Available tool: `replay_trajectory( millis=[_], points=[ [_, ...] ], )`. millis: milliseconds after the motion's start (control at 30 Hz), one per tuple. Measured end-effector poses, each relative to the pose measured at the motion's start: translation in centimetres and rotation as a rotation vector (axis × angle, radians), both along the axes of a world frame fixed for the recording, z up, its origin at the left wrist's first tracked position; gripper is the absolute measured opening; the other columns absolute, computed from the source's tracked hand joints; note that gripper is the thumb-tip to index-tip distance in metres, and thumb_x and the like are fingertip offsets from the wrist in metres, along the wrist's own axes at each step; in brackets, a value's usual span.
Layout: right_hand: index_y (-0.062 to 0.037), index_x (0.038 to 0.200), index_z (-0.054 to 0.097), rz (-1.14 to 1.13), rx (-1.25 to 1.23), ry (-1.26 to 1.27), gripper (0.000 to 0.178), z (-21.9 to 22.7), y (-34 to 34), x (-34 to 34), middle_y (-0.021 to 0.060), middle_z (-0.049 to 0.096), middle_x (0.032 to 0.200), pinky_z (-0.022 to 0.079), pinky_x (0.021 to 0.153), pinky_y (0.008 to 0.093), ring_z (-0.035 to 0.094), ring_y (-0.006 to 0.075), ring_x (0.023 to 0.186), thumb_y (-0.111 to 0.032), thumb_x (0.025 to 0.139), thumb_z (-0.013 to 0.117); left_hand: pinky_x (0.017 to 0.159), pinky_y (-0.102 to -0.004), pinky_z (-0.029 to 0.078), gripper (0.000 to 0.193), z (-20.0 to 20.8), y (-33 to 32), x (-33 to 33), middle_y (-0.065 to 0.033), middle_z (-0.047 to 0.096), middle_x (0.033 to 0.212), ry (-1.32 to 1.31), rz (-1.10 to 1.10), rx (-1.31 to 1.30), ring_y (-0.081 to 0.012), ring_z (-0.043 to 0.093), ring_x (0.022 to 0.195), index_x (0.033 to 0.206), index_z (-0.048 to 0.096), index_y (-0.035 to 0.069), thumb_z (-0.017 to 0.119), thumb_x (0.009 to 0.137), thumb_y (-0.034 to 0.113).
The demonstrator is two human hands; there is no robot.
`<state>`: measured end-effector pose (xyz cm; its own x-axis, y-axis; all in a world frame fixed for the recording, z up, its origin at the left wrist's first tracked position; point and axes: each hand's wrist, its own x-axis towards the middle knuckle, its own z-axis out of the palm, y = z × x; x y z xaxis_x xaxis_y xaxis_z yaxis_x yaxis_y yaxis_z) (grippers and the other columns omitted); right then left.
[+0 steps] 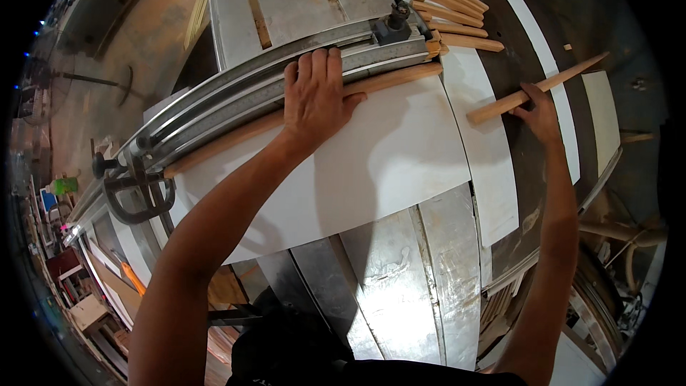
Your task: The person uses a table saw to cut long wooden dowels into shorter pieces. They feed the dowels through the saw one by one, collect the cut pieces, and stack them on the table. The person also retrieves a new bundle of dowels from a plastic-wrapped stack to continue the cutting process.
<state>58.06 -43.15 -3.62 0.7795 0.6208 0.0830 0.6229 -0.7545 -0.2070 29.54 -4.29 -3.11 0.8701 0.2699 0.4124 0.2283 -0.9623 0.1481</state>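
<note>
My left hand [316,100] is closed over the metal fence [254,84], its fingertips hooked on the rail and its thumb along a long wooden strip [396,78]. That strip lies against the near side of the fence, on a white board [407,143]. Off to the right, my right hand [539,116] grips a second wooden strip [491,109], which slants up toward the far right. The fingers wrap this strip near its middle, above a dark surface with white panels.
Several cut wooden pieces [450,7] are heaped beyond the fence's right end. A black clamp knob [394,25] sits on the fence there, and a black handle [139,196] at its left end. Grooved metal table plates [396,279] lie nearer me. A white strip panel [486,164] is at right.
</note>
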Motion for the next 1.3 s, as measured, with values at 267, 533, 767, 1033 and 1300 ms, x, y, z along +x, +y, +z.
replay_trajectory(
  millis=[267, 533, 767, 1033, 1300],
  points=[
    [0.0000, 0.119, 0.068, 0.040, 0.070, 0.009, 0.065, -0.5, -1.3, -4.6, 0.0188, 0.065, 0.128, 0.047, 0.107, 0.0417, 0.059, 0.0336, 0.125, -0.014, 0.060, 0.093, 0.096, -0.0434, 0.039, 0.082, -0.3, 0.1, -0.1, -0.0127, 0.058, 0.116, 0.007, -0.008, -0.045, -0.0288, 0.054, 0.109, 0.129, 0.055, -0.002, 0.087, 0.068, 0.044],
    [-0.0029, 0.116, 0.068, 0.107, 0.147, 0.013, 0.067, -2.2, -1.5, -13.0, 0.0164, 0.064, 0.128, 0.046, 0.108, 0.0425, 0.058, 0.0350, 0.125, -0.016, 0.055, 0.095, 0.101, -0.0428, 0.037, 0.084, -0.3, 0.0, -0.5, -0.0105, 0.055, 0.119, 0.023, -0.023, 0.039, -0.0264, 0.051, 0.112, 0.133, 0.053, -0.001, 0.082, 0.072, 0.049],
    [-0.0043, 0.114, 0.068, 0.110, 0.181, 0.022, 0.065, -1.6, 2.4, -25.7, 0.0164, 0.064, 0.128, 0.046, 0.109, 0.0443, 0.057, 0.0356, 0.125, -0.018, 0.055, 0.093, 0.117, -0.0512, 0.027, 0.071, -0.8, 1.1, -7.2, -0.0177, 0.042, 0.150, 0.015, -0.237, -0.032, -0.0341, 0.039, 0.139, 0.149, 0.039, 0.002, 0.070, 0.089, 0.026],
    [-0.0022, 0.110, 0.068, 0.075, 0.185, 0.060, 0.064, -0.7, 4.9, -40.1, 0.0173, 0.066, 0.121, 0.044, 0.110, 0.0467, 0.056, 0.0388, 0.123, -0.025, 0.055, 0.093, 0.109, -0.0512, 0.036, 0.048, -0.4, 3.7, -15.1, -0.0158, 0.052, 0.136, 0.161, -0.034, -0.249, -0.0335, 0.047, 0.128, 0.137, 0.052, 0.005, 0.063, 0.093, 0.021],
    [-0.0031, 0.109, 0.068, 0.158, 0.163, 0.109, 0.064, -1.1, 5.3, -49.5, 0.0156, 0.063, 0.122, 0.043, 0.108, 0.0485, 0.054, 0.0359, 0.124, -0.023, 0.054, 0.093, 0.084, -0.0489, 0.046, 0.018, -4.7, 1.0, -20.9, -0.0102, 0.065, 0.089, 0.014, -0.204, -0.428, -0.0319, 0.059, 0.100, 0.096, 0.073, 0.011, 0.061, 0.083, 0.007]
  ],
)
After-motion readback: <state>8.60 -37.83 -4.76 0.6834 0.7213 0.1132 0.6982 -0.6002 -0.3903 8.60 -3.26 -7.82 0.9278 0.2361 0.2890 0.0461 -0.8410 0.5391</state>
